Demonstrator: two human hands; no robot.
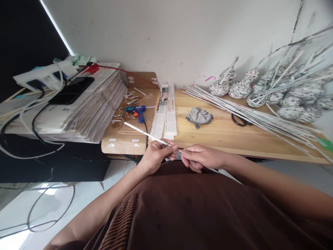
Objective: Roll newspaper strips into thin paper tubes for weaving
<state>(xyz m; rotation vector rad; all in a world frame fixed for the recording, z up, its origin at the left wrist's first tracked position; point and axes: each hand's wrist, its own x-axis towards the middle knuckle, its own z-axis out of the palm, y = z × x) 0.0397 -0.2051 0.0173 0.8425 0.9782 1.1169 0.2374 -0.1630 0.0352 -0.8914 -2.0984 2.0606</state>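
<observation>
A thin rolled newspaper tube (pixel 142 131) slants across the front of the table, and both hands pinch it. My left hand (pixel 157 154) is closed round it, thumb on top, with its far end pointing up and left. Close beside it, my right hand (pixel 199 157) pinches the tube's other stretch between thumb and fingertips. A pale length, seemingly of the same tube, shows below my right wrist. Beyond the hands lie flat newspaper strips (pixel 170 114) and a crumpled grey cloth (pixel 199 116).
A blue glue gun (pixel 137 111) rests on stained cardboard (pixel 127 140) at left, beside a tall newspaper stack (pixel 99 104) bearing a phone (pixel 71 91). Rolled paper tubes (pixel 247 114) lie in a bundle at right, near black-handled scissors (pixel 238 119) and several woven paper shapes (pixel 220 86).
</observation>
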